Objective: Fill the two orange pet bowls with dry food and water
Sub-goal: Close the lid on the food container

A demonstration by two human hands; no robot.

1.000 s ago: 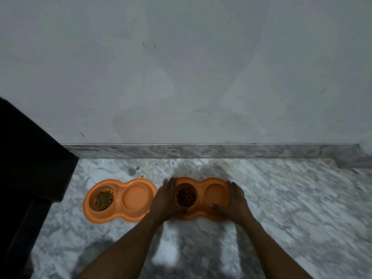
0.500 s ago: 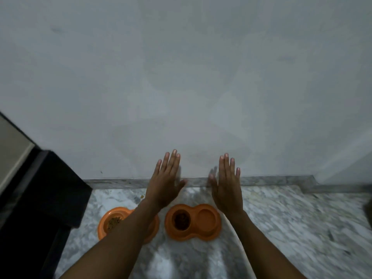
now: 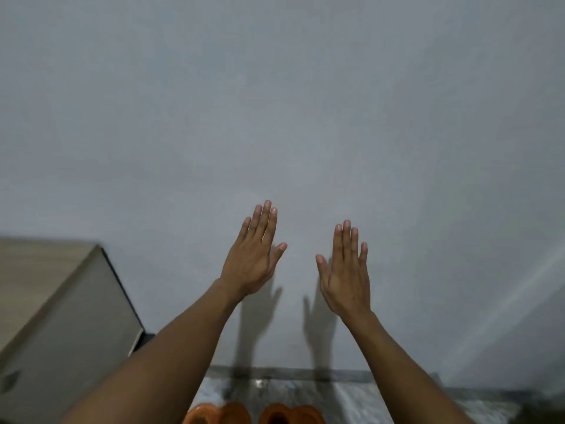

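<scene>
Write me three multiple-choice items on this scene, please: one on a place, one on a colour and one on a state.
1. Where are the orange pet bowls?
A. In the hands.
B. At the picture's bottom edge, on the marble floor.
C. Against the top edge.

2. What colour is the wall?
A. Grey.
B. Orange.
C. Green.

3. How are the left hand and right hand?
A. Clenched in fists.
B. Gripping a bowl.
C. Open, holding nothing.

Answers: B, the lower edge cuts the bowls off below the arms; A, plain grey fills the view behind the hands; C, the fingers of both are straight and nothing is in them.
</scene>
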